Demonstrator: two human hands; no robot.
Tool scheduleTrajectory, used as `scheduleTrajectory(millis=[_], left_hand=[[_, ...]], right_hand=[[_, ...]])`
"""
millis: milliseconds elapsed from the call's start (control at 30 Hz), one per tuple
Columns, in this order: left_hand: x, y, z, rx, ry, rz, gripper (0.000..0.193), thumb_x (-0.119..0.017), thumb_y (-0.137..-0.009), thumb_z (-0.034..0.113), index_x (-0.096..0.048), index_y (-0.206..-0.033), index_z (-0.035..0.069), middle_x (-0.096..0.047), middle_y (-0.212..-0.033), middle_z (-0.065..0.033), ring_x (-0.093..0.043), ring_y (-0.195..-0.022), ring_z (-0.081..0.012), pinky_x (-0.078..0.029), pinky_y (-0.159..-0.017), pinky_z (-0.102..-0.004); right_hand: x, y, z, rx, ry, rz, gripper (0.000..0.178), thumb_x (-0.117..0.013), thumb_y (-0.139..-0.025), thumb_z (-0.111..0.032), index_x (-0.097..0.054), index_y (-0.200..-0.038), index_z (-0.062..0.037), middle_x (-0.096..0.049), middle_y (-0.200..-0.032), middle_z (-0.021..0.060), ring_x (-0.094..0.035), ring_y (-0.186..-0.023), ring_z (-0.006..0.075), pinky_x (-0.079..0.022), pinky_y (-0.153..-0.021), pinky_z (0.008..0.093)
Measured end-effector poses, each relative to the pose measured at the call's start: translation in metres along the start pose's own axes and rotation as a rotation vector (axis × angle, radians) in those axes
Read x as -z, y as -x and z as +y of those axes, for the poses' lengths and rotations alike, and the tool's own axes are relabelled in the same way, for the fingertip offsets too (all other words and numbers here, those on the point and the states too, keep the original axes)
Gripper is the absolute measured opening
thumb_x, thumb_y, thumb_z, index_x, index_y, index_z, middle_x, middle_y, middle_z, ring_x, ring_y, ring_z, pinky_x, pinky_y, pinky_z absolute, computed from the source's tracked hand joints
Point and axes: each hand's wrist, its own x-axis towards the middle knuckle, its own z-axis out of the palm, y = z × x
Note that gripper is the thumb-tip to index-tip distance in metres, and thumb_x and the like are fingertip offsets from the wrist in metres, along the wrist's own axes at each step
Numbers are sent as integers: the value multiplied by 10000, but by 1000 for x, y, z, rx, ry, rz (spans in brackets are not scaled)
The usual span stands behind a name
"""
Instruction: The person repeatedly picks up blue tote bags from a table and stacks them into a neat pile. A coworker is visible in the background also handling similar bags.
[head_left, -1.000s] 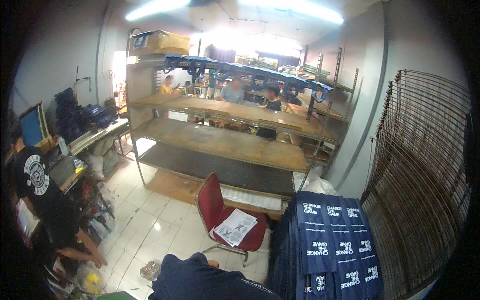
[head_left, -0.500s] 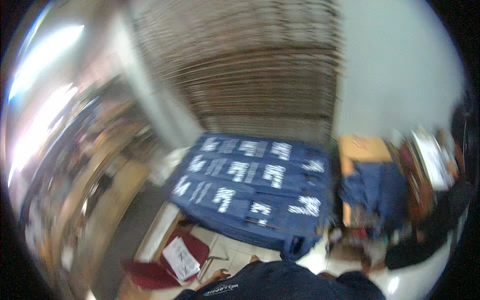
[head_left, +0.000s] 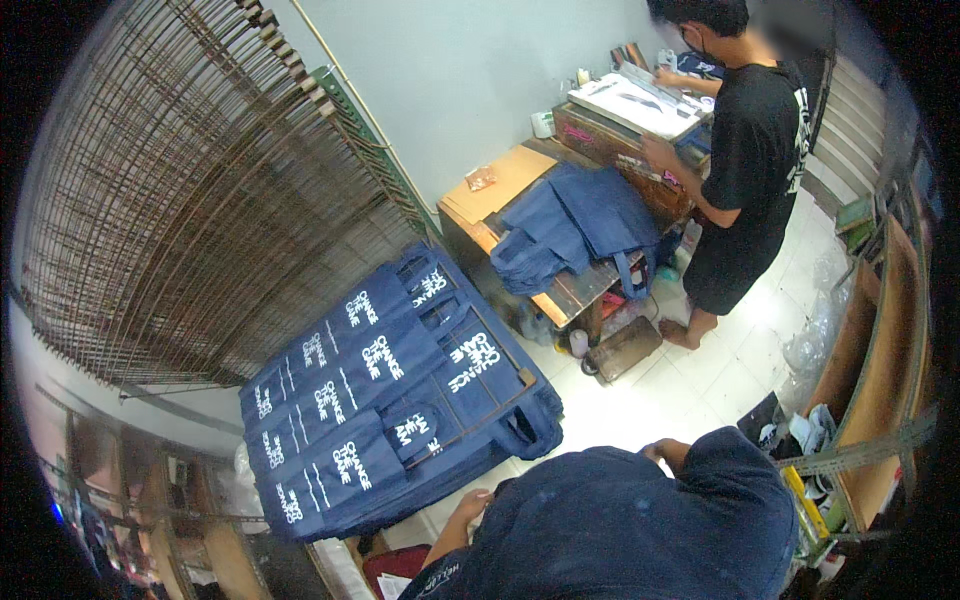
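I carry a big bundle of navy fabric (head_left: 640,525) against my body at the lower middle of the head view. My left hand (head_left: 472,505) grips its left edge, fingers curled on the cloth. At the bundle's top edge, my right hand (head_left: 665,452) also holds the cloth. Just in front of my left hand lie rows of navy bags with white print (head_left: 390,390), spread flat on a low rack.
A tall stack of wire drying racks (head_left: 200,180) leans at the left. A wooden table (head_left: 500,180) holds a heap of navy bags (head_left: 580,230). Another person in a black shirt (head_left: 745,150) works at a bench (head_left: 640,105) beyond it. A red chair (head_left: 395,570) is below.
The view has swung right, from the shelving and red chair to the printed bags, the table and the other person. The navy bundle stays at my front.
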Motion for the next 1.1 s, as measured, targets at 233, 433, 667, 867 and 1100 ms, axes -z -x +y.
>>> scheduleTrajectory(millis=[233, 433, 667, 867, 1100], left_hand=[[-2, 33, 4, -4, 204, -34, 453, -637, -779, 233, -496, -1150, 14, -643, -884, -109, -596, -768, -154, -469, -686, -258], [-17, 66, -56, -146, -14, 133, 367, -596, -794, 202, -531, -1120, 45, -641, -892, -124, -604, -805, -192, -464, -727, -300], [-42, 102, -118, -215, -205, 180, 325, -570, -801, 220, -563, -1085, 61, -616, -961, -164, -592, -898, -243, -445, -801, -338], [-45, 89, -101, -151, -96, 145, 340, -576, -798, 231, -560, -1086, 51, -611, -973, -167, -595, -896, -247, -448, -802, -337], [-33, 86, -92, -107, -38, 160, 357, -583, -795, 245, -557, -1087, 39, -606, -986, -170, -599, -893, -251, -452, -804, -335]], right_hand=[[3, -26, -31, 21, -29, -29, 247, -609, -794, -244, -598, -944, -48, -624, -821, 105, -578, -696, 207, -501, -574, 336], [44, -54, -56, 34, 246, 20, 273, -594, -807, -253, -591, -988, -48, -624, -819, 107, -585, -731, 213, -510, -587, 345], [122, -8, -142, -28, -530, 176, 382, -478, -813, -333, -488, -1157, -167, -521, -1148, 108, -543, -980, 280, -418, -773, 532], [226, 32, -194, 208, -948, 649, 331, -567, -759, -307, -557, -998, -77, -554, -797, 80, -559, -722, 271, -440, -716, 503], [288, 83, -236, 97, -673, 602, 472, -586, -772, -310, -459, -1196, -146, -514, -1134, 121, -517, -1002, 316, -364, -830, 571]])
